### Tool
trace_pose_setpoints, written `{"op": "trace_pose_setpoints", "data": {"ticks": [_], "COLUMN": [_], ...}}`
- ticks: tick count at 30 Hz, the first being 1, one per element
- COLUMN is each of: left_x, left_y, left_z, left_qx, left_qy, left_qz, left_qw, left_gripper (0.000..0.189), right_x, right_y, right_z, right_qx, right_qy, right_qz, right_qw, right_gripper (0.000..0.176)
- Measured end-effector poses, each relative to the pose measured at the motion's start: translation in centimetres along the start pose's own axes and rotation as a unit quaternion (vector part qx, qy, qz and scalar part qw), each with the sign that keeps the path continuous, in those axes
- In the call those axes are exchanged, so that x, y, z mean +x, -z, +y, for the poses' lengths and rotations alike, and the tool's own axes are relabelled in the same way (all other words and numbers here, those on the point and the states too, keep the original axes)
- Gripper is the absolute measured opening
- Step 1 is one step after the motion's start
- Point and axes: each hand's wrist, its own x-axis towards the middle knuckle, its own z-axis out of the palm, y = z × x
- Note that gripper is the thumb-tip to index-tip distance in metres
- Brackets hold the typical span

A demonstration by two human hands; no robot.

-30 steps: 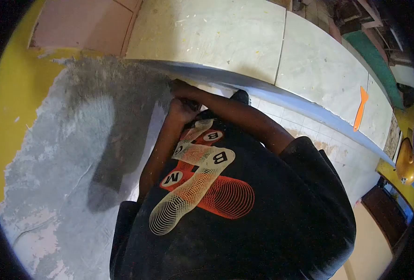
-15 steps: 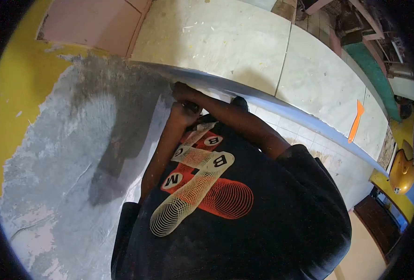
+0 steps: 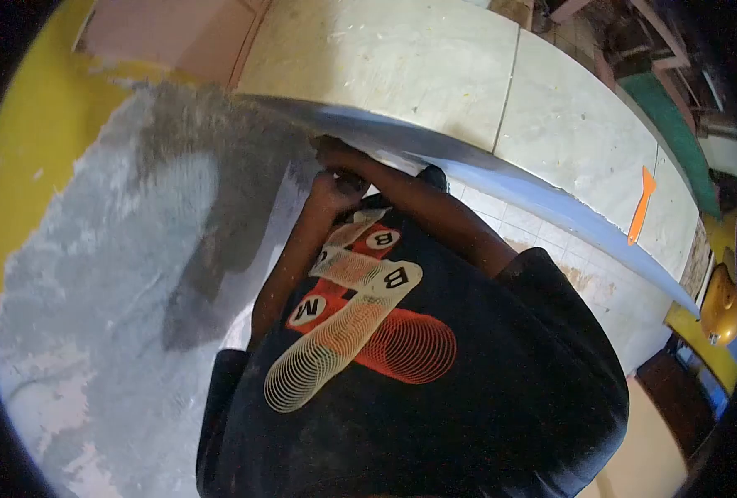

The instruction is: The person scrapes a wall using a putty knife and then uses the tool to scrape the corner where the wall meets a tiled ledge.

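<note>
My left hand is closed low against the stripped grey wall, just under the edge of the tiled counter. A small dark thing shows at its fingers, too shaded to name. Directly above it, my right hand reaches across my body into the corner where the wall meets the counter's underside. Its fingers look curled, and shadow hides what is in them. On the countertop at the right lies an orange scraper, apart from both hands.
Yellow paint borders the bare patch of wall. A pinkish panel stands at the upper left, beside the counter. White floor tiles show below the counter edge. A yellow helmet is at the far right.
My view has shifted slightly. Both hands stay close together in the corner, with the left hand a little nearer the right. The scraper still lies on the counter.
</note>
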Motion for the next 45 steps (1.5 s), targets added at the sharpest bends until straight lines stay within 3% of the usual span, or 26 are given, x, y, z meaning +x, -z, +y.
{"op": "trace_pose_setpoints", "data": {"ticks": [4, 8, 10, 12, 14, 17, 21, 23, 24, 26, 29, 33, 35, 36, 38, 42, 44, 45], "left_x": [-0.5, 2.6, 2.5, 1.9, -0.2, -1.7, -3.1, -3.3, -3.2, -2.9, -3.0, -2.6, -2.4, -2.9, -3.9, -3.4, -3.9, -4.0], "left_y": [0.1, 2.5, 1.4, 0.7, -0.6, 0.1, 0.8, 1.3, 1.9, 2.7, 3.3, 5.7, 6.6, 7.1, 7.2, 7.4, 7.9, 8.1], "left_z": [0.5, 2.2, 1.6, 0.2, -0.8, -1.0, -1.4, -1.4, -1.1, -0.3, 0.3, 1.1, 1.9, 1.7, 1.6, 1.4, 1.3, 1.4], "left_qx": [-0.030, -0.110, -0.083, -0.063, -0.047, -0.053, -0.021, 0.045, 0.046, 0.034, -0.010, 0.027, 0.029, 0.024, 0.037, 0.150, 0.134, 0.131], "left_qy": [0.001, 0.090, 0.051, 0.012, -0.008, 0.053, 0.040, -0.003, 0.001, -0.010, 0.029, 0.014, 0.034, 0.033, 0.077, -0.001, 0.042, 0.040], "left_qz": [0.010, 0.019, 0.032, 0.052, 0.056, 0.000, 0.035, 0.131, 0.129, 0.090, 0.042, -0.024, -0.088, -0.087, -0.170, -0.149, -0.175, -0.177], "left_qw": [0.999, 0.990, 0.995, 0.997, 0.997, 0.997, 0.998, 0.990, 0.991, 0.995, 0.999, 0.999, 0.995, 0.995, 0.982, 0.977, 0.975, 0.975], "left_gripper": [0.027, 0.025, 0.024, 0.024, 0.026, 0.031, 0.036, 0.038, 0.038, 0.035, 0.031, 0.026, 0.021, 0.021, 0.021, 0.025, 0.026, 0.026], "right_x": [0.2, 0.3, 0.2, 0.0, -0.5, -3.1, -5.5, -4.4, -4.8, -5.2, -5.0, -4.5, -6.6, -6.6, -5.7, -4.4, -5.6, -5.8], "right_y": [1.4, 0.8, 1.0, 0.7, 0.4, 0.8, 2.1, -1.3, -1.2, -0.6, 0.1, -1.4, 0.2, -0.5, -1.8, -3.0, -1.7, -1.7], "right_z": [-0.6, -0.3, 0.1, 0.7, 1.4, 1.1, -2.1, 0.5, 0.1, -0.9, -2.1, -2.5, -5.6, -5.5, -4.0, -1.9, -4.0, -4.4], "right_qx": [-0.087, -0.058, -0.029, 0.040, 0.204, 0.460, 0.363, 0.467, 0.466, 0.508, 0.467, 0.424, 0.476, 0.476, 0.567, 0.566, 0.652, 0.650], "right_qy": [-0.004, 0.004, 0.000, -0.014, -0.038, -0.081, -0.194, -0.135, -0.138, -0.118, -0.123, -0.175, -0.248, -0.250, -0.187, -0.167, -0.176, -0.176], "right_qz": [-0.002, -0.009, -0.005, -0.005, -0.014, -0.020, -0.033, -0.032, -0.029, 0.037, 0.069, 0.080, 0.147, 0.142, 0.148, 0.222, 0.236, 0.234], "right_qw": [0.996, 0.998, 1.000, 0.999, 0.978, 0.884, 0.911, 0.873, 0.873, 0.852, 0.873, 0.885, 0.831, 0.832, 0.788, 0.776, 0.699, 0.701], "right_gripper": [0.029, 0.028, 0.028, 0.028, 0.029, 0.030, 0.014, 0.015, 0.015, 0.026, 0.028, 0.028, 0.024, 0.024, 0.021, 0.019, 0.019, 0.019]}}
